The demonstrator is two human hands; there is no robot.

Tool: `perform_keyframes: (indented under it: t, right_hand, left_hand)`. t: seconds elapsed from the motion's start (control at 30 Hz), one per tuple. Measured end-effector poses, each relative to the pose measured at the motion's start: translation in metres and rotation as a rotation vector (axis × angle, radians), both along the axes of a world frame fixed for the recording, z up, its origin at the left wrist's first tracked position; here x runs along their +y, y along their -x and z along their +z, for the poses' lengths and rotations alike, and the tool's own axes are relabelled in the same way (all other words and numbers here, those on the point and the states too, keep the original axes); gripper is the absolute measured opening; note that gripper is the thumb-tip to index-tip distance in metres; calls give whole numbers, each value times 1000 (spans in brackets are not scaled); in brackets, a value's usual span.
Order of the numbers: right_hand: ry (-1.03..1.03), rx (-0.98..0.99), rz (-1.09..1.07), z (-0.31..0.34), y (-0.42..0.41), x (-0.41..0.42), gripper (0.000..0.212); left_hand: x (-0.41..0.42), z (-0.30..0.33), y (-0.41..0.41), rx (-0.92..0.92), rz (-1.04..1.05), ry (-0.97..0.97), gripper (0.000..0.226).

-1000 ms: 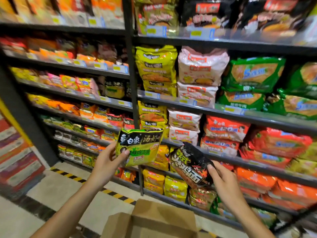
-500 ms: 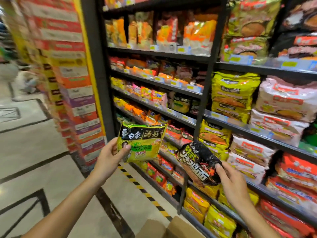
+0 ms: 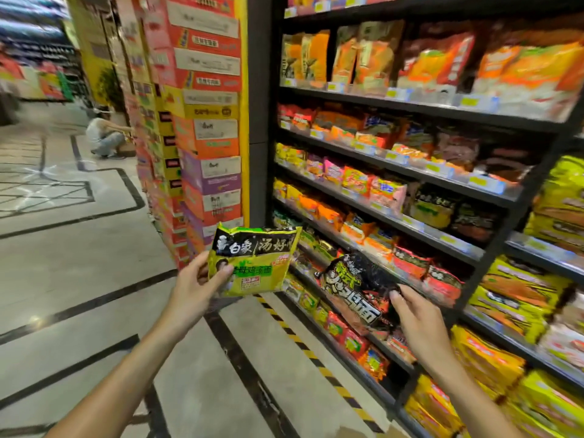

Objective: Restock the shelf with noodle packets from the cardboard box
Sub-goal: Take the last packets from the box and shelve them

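Head view: the left hand [image 3: 192, 287] grips a yellow-green noodle packet [image 3: 254, 259] by its left edge, thumb across the front, holding it upright out in the aisle just left of the black shelf unit [image 3: 493, 248]. The right hand [image 3: 414, 317] pinches a black noodle packet [image 3: 355, 287] at its right edge, tilted, in front of the shelf unit's lower tiers. Stacked cartons [image 3: 205, 128] rise left of the shelf unit; beyond them a person [image 3: 106, 137] crouches on the floor.
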State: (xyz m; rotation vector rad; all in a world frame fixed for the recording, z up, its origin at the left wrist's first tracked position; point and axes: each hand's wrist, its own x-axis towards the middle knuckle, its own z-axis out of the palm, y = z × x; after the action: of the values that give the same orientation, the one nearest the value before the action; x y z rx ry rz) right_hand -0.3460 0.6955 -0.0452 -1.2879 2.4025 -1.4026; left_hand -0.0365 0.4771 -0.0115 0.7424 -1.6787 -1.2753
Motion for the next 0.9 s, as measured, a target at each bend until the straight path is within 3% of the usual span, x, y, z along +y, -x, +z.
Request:
perform_keyframes:
  t: [0.17,0.33,0.47,0.63,0.8,0.9]
  right_hand:
    - [-41,-6,-2,4,-21,-48,24]
    - [-78,-35,-28,-4,-1,-78,41]
    - [-74,-95,-31,-7,24,-106,19]
    - [-38,-116,-51,-28,84,-149,14]
    - [21,-163,-126,-39,164,-175,32]
    - [-7,-160,-211,-37,210,-175,17]
  left_hand:
    - [-48,-12,-18,9,9,-40,22]
    - [-80,-28,6,-8,-25,-62,19]
    - [-108,-41,37,-35,-54,-93,22]
    - [-156,-49,102,-84,-117,-41,24]
    - [-208,-46,206,-156,-195,43,22]
    - [-227,-44,276,-178,-271,64,19]
